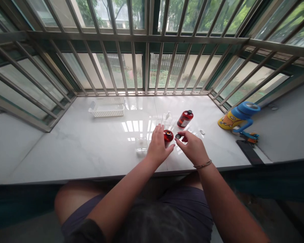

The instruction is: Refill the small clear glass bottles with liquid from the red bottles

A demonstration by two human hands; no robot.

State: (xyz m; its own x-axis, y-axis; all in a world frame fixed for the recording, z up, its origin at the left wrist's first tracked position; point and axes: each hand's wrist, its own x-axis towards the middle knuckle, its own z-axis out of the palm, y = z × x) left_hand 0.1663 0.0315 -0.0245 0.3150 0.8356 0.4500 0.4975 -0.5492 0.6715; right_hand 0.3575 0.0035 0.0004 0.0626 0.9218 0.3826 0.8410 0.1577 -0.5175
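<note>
My left hand (158, 143) is wrapped round the left side of a red bottle (168, 135) whose neck is uncapped. Just right of that neck, my right hand (191, 145) pinches a small black cap (177, 136) between thumb and fingers. Behind them stands a second red bottle (185, 119) with a pale label and a black cap on. A clear square glass container (141, 145) sits to the left of my left hand. Beyond my fingertips is another clear object (167, 118), its kind hard to make out.
A white perforated basket (107, 108) stands at the back left of the glossy white counter (73, 148). On the right are a blue and yellow flask (236, 116), a dark phone (250, 152) and a small white piece (202, 132). Metal window bars (145, 67) line the back.
</note>
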